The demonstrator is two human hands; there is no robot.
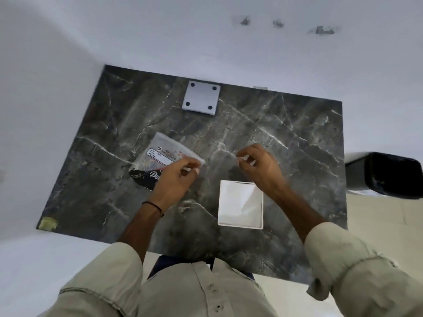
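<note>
Marble tabletop (286, 133), right hand (258, 167), box (239, 202) near edge

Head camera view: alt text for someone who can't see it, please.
The left hand and right hand each pinch a small pale piece, too blurred to identify, over a dark marble table. A labelled plastic packet, a white square tray and a grey square plate lie on it.

place: we read a plain indoor room | signs: dark marble-look tabletop (251, 124) against bare white walls (160, 30), pale tiled floor (377, 216)
</note>
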